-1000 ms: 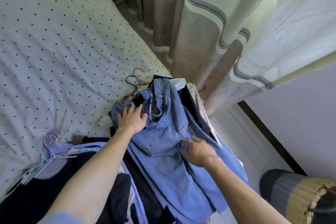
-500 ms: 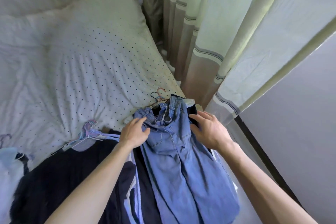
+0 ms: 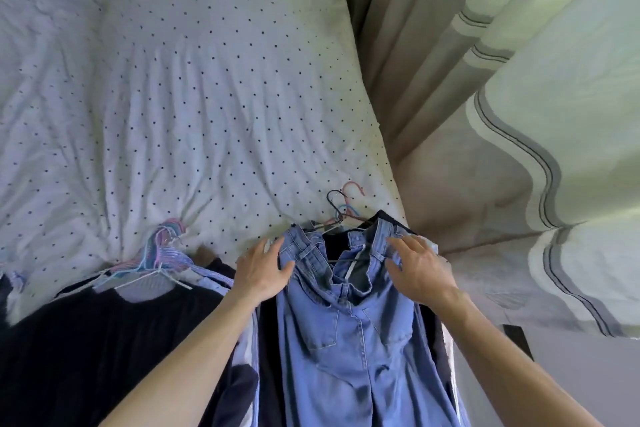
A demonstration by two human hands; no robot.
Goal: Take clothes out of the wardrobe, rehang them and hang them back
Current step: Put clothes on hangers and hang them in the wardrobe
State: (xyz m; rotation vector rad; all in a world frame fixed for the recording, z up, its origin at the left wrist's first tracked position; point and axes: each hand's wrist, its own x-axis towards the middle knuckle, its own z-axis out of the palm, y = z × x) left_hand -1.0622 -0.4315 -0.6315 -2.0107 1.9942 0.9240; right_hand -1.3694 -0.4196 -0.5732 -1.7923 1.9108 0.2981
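Light-blue jeans (image 3: 349, 350) lie lengthwise on a stack of dark clothes at the bed's right edge, waistband away from me. A thin dark hanger (image 3: 346, 258) shows inside the open waistband. My left hand (image 3: 263, 270) rests at the waistband's left side with straight fingers, the thumb lying on the denim. My right hand (image 3: 419, 270) lies on the waistband's right side with spread fingers touching the cloth. Black, pink and blue hanger hooks (image 3: 343, 204) stick out beyond the waistband.
The dotted white bed sheet (image 3: 173, 87) fills the left and far side. A striped shirt on hangers (image 3: 152, 263) and a dark garment (image 3: 104, 340) lie to the left. Striped curtains (image 3: 519, 80) hang close on the right.
My right hand has moved up from the jeans' leg to the right side of the waistband. My left hand has stayed at the waistband's left side.
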